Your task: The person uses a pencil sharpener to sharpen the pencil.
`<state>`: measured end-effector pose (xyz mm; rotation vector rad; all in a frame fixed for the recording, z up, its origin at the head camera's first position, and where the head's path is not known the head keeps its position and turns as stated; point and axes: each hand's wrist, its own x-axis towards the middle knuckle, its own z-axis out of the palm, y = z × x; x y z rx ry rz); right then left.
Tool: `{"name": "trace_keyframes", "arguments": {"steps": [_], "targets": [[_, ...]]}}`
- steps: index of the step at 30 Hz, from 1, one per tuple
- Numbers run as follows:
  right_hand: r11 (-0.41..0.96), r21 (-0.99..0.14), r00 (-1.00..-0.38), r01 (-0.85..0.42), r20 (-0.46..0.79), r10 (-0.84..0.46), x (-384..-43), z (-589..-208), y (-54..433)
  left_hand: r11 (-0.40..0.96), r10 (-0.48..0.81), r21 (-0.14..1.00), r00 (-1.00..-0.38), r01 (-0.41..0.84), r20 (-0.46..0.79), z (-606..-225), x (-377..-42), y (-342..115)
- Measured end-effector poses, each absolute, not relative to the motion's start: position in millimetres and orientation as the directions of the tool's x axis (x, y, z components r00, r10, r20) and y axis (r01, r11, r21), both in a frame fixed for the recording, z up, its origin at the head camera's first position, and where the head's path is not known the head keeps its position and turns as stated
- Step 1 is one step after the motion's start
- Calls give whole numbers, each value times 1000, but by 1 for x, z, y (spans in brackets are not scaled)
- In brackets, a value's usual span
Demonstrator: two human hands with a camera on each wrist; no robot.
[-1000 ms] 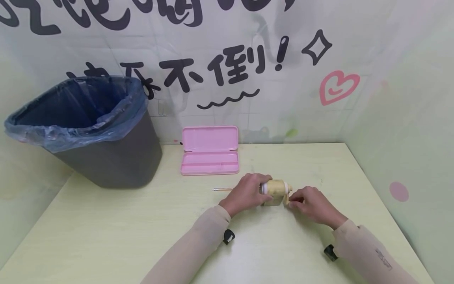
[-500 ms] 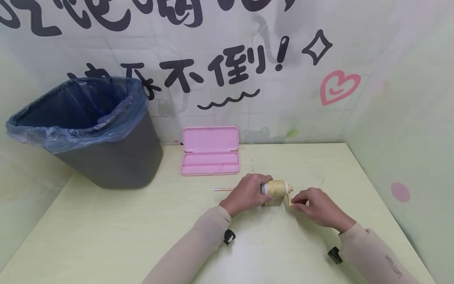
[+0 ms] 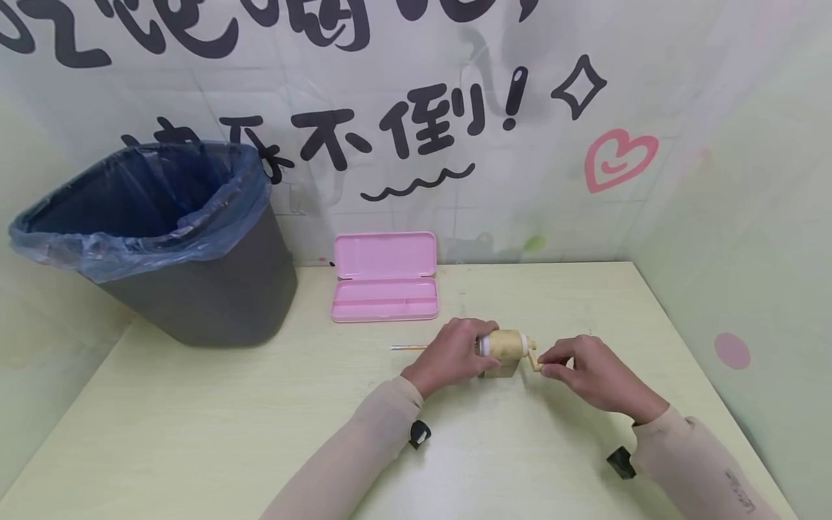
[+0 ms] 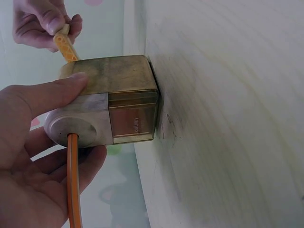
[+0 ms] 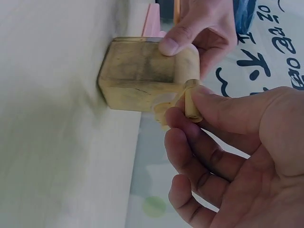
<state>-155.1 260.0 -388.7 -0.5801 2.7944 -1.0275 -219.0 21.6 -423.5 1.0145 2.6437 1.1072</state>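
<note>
A yellowish crank pencil sharpener [image 3: 505, 345] stands on the table, scuffed and dirty on its casing [image 5: 142, 71]. My left hand [image 3: 451, 356] grips its body, the thumb on one side and the fingers round the other. An orange pencil [image 4: 73, 183] sticks into the sharpener's front hole and runs past the left palm; its far end [image 3: 406, 347] shows left of the hand. With thumb and fingers my right hand [image 3: 594, 372] pinches the knob of the crank handle [image 5: 192, 102]. A clear shavings drawer [image 4: 133, 118] sits low in the sharpener's front.
Behind the hands, a pink pencil case [image 3: 385, 309] lies with its lid up against the wall. A grey bin [image 3: 221, 289] with a blue liner bag [image 3: 97, 249] occupies the left back of the table [image 3: 214, 433]. Walls border the back and right.
The right hand has swung the crank handle outward to the right, away from its lower, hanging position. My left hand, the sharpener and the pencil stay in place.
</note>
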Motion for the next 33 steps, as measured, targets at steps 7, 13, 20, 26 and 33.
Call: {"name": "trace_keyframes", "arguments": {"steps": [7,13,20,26,33], "targets": [[694,-637,-928,-335,95,-360,-159,-379,261,512,618,665,-771,543,154,-424,-219,22],[688,-641,-932,-340,131,-339,-169,-375,261,513,619,662,-770,547,156,-423,-218,22],[703,-629,-938,-333,144,-315,-182,-375,260,515,617,665,-772,541,149,-423,-219,22],[723,-612,-945,-320,152,-290,-191,-377,258,520,620,652,-769,552,156,-423,-219,22],[733,-611,-952,-300,141,-272,-203,-381,257,525,620,645,-769,556,158,-422,-218,22]]}}
